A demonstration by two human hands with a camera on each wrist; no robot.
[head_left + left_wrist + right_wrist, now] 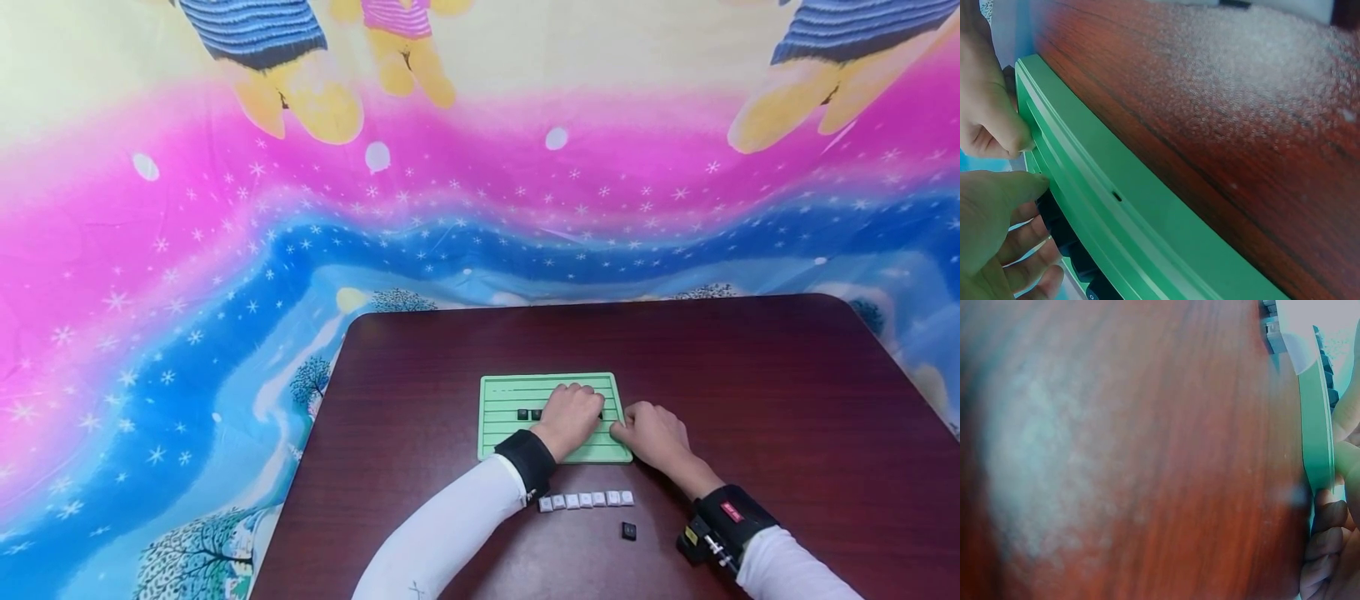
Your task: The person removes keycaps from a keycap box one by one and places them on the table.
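A light green ridged tray (497,435) lies on the table, with a row of black keycaps (522,414) along its middle. My left hand (568,417) is over the tray and covers much of that row. In the left wrist view, its thumb and fingers pinch a black keycap (1054,215) at the row's end, partly hidden by the thumb. My right hand (658,437) grips the tray's right edge. The right wrist view shows its thumb on the rim and its curled fingers beside the tray's outer wall (1316,431).
In front of the tray, several white keycaps (586,500) stand in a row on the dark red wooden table (420,392). A single black keycap (628,531) lies nearer to me, right of centre. Behind the table hangs a colourful printed cloth (480,183).
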